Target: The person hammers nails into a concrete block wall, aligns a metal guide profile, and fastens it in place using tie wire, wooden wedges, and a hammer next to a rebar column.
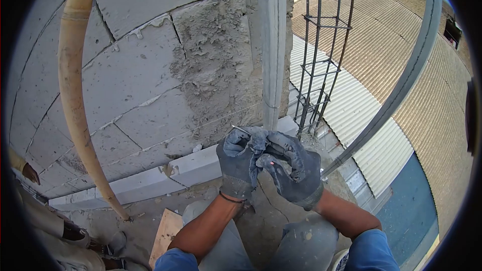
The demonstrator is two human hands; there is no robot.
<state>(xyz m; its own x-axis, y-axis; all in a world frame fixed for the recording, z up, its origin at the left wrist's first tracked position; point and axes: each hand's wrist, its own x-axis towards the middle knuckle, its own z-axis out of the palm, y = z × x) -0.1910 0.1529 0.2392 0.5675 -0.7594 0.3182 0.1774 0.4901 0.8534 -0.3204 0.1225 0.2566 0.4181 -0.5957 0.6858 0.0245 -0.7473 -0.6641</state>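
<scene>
In front of the post, the left hand is pinching a thin rod, its long axis slanting leftward away; the right hand is curling, its hold unclear

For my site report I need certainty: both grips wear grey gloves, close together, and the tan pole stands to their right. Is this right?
The side is wrong: in the head view, the tan pole stands to their left. The left grip and right grip are close together in grey gloves, as you say.
</scene>
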